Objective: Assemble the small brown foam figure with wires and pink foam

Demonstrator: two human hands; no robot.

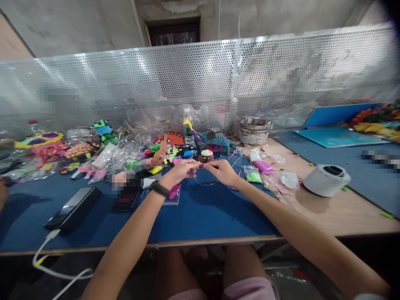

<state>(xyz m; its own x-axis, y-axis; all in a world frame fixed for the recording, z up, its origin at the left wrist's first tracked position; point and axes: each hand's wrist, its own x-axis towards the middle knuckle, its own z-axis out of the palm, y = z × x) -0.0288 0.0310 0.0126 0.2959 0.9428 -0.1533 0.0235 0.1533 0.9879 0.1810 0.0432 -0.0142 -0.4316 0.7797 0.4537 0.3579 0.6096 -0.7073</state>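
Note:
My left hand (185, 168), with a dark band on its wrist, is closed in a pinch over the blue mat. Facing it, my right hand (223, 171) also pinches, and the fingertips of both nearly meet. A tiny dark piece (201, 165) shows between them, too small to name. A thin pale wire (206, 184) curves in a loop below, its ends running up to my fingers. Just behind my fingertips sits a brown clay figure (205, 157) with eyes and a pink-and-green top. Under my left wrist lies a bag of magenta clay (175, 191).
Clay animals (165, 150) and plastic bags crowd the back left. A water bottle (188, 129) and a basket (255, 131) stand behind. Right are clay packets (265, 166) and a white roll (326, 181). A cabled black device (73, 208) lies left, near another person's hand (3, 193).

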